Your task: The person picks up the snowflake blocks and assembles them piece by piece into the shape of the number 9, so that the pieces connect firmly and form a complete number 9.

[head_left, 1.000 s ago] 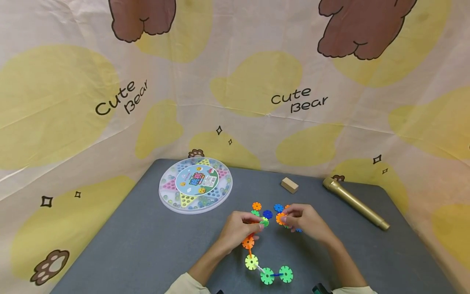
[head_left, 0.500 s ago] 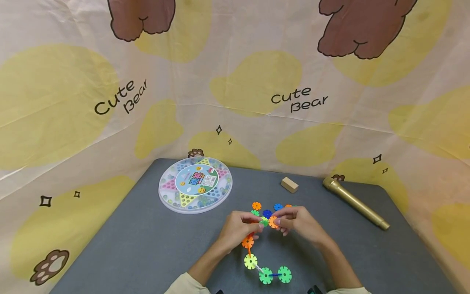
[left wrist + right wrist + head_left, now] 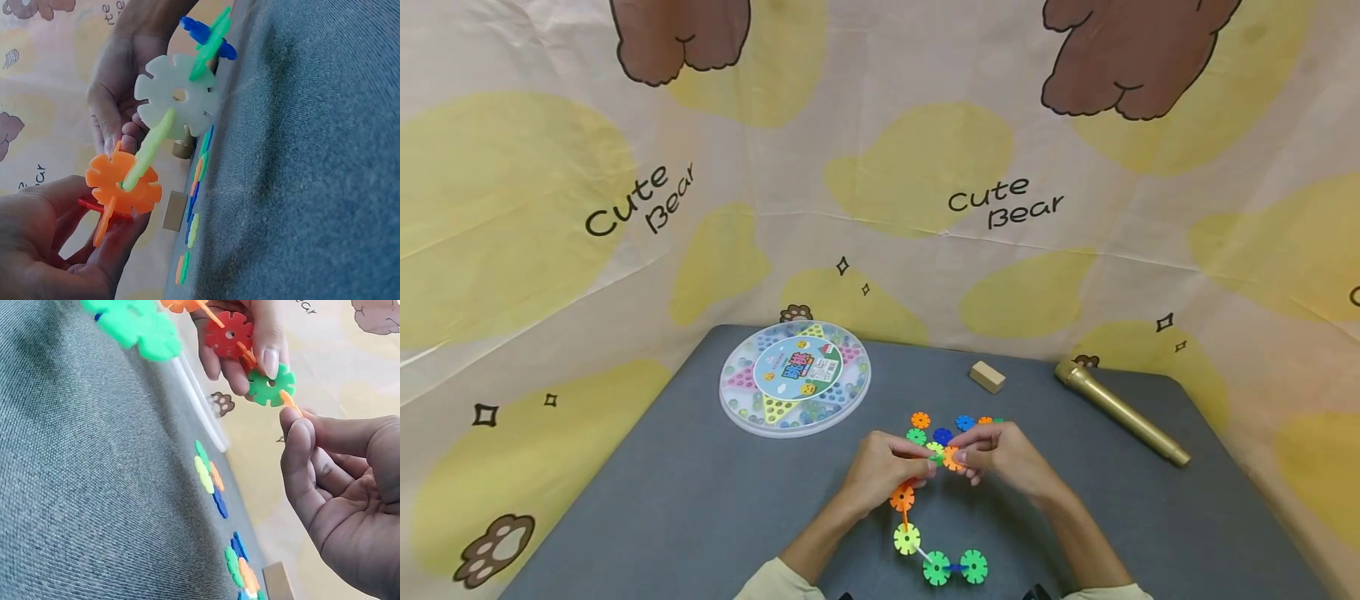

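Note:
A chain of interlocking notched plastic discs hangs from my left hand (image 3: 880,477), curving down past an orange disc (image 3: 902,498) and a yellow disc (image 3: 907,538) to the green end disc (image 3: 974,567). Thumb and fingers of that hand pinch the chain's upper end, a green disc (image 3: 272,384) linked beside a red disc (image 3: 230,334). My right hand (image 3: 1018,460) pinches a loose orange disc (image 3: 289,401) between thumb and forefinger. Its edge touches the green disc's rim in the right wrist view; how deep the notches sit is hidden by the fingertips.
Loose discs lie just beyond the hands, among them an orange one (image 3: 921,420) and a dark blue one (image 3: 943,437). Farther back are a round marble board-game case (image 3: 737,398), a wooden block (image 3: 987,377) and a gold microphone (image 3: 1123,412). A printed cloth wall borders the grey table (image 3: 647,483).
My right hand has moved left with the orange disc, bringing it from apart to against the green disc. My left hand has stayed nearly still, holding the chain.

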### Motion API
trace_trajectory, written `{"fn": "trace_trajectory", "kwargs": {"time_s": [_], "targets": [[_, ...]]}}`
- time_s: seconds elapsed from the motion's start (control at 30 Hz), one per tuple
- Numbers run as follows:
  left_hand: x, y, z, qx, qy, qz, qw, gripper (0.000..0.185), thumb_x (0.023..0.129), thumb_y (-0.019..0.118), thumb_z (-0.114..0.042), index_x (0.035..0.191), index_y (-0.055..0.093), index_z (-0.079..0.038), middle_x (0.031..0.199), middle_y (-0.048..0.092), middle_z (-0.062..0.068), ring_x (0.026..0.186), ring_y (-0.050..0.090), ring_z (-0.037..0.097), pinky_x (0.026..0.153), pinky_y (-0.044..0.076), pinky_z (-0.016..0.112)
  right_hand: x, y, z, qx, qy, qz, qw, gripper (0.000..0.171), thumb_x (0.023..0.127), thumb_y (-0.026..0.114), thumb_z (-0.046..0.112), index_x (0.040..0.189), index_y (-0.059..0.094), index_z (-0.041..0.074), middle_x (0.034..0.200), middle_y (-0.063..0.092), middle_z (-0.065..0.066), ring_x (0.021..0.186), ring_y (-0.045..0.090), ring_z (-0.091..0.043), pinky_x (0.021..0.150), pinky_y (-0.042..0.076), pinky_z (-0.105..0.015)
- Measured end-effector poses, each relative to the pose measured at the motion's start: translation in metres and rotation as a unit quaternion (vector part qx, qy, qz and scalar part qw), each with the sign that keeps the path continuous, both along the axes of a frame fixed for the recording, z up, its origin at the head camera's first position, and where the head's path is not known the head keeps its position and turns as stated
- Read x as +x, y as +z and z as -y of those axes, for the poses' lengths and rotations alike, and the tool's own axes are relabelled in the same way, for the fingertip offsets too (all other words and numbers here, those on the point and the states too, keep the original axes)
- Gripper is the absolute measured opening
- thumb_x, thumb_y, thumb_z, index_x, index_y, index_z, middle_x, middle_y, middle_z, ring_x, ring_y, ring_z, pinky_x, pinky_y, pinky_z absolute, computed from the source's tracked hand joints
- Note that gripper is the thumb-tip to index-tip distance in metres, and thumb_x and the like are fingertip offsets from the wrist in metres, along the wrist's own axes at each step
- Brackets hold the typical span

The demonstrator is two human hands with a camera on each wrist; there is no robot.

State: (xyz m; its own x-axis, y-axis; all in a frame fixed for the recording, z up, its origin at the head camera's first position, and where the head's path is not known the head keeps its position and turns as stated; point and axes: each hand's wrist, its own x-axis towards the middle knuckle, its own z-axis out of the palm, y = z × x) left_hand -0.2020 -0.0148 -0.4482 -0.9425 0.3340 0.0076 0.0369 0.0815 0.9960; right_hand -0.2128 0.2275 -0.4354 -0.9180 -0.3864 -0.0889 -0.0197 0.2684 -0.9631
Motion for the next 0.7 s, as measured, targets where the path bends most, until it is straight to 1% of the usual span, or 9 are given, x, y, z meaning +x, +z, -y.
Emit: {"fn": "trace_trajectory", "kwargs": {"time_s": [0.17,0.27,0.5,0.6,0.7], "targets": [[-0.0017,-0.0021,0.0011,-0.01,0.002,-0.013,0.9999,0.01,0.087,0.086,-0.014,0.095,0.086,-0.007,0.078,0.078,0.006,0.067,0.069,0.012,0.061,0.054,0.02,-0.0012,-0.0017,0.0003,-0.005,0.005,-0.014,1.0,0.023,0.099,0.071,0.008,0.114,0.075,-0.01,0.09,0.076,-0.015,0.072,0.068,-0.018,0.069,0.064,-0.036],[-0.0023,-0.0032,0.001,-0.019,0.007,-0.021,0.9996,0.009,0.087,0.086,-0.014,0.094,0.087,-0.008,0.075,0.078,0.003,0.066,0.067,0.009,0.059,0.052,0.02,-0.002,-0.0024,0.0004,-0.009,0.005,-0.015,1.0,0.024,0.099,0.072,0.009,0.114,0.075,-0.01,0.09,0.077,-0.014,0.072,0.068,-0.017,0.069,0.064,-0.036],[-0.0002,-0.0028,-0.0012,-0.029,0.012,-0.025,0.9992,0.011,0.087,0.087,-0.015,0.094,0.087,-0.006,0.078,0.08,0.004,0.071,0.074,0.011,0.061,0.055,0.02,-0.0028,-0.0057,-0.0002,-0.02,0.0,0.002,1.0,0.023,0.098,0.072,0.006,0.113,0.075,-0.01,0.09,0.078,-0.014,0.07,0.068,-0.016,0.067,0.063,-0.034],[0.0009,-0.0025,-0.0026,-0.04,0.017,-0.035,0.9985,0.009,0.086,0.088,-0.016,0.091,0.087,-0.009,0.079,0.08,0.004,0.073,0.075,0.012,0.062,0.056,0.021,-0.0022,-0.0074,0.0003,-0.018,-0.004,0.001,1.0,0.023,0.097,0.072,0.006,0.112,0.075,-0.011,0.09,0.078,-0.015,0.07,0.068,-0.017,0.066,0.063,-0.034],[0.0016,-0.003,-0.004,-0.06,0.02,-0.054,0.9966,0.005,0.085,0.087,-0.014,0.089,0.087,-0.01,0.078,0.08,0.002,0.071,0.074,0.01,0.061,0.056,0.021,-0.0012,-0.0088,0.0025,-0.006,-0.003,0.0,1.0,0.023,0.097,0.074,0.008,0.111,0.075,-0.01,0.087,0.078,-0.015,0.069,0.069,-0.017,0.066,0.063,-0.034]]}}
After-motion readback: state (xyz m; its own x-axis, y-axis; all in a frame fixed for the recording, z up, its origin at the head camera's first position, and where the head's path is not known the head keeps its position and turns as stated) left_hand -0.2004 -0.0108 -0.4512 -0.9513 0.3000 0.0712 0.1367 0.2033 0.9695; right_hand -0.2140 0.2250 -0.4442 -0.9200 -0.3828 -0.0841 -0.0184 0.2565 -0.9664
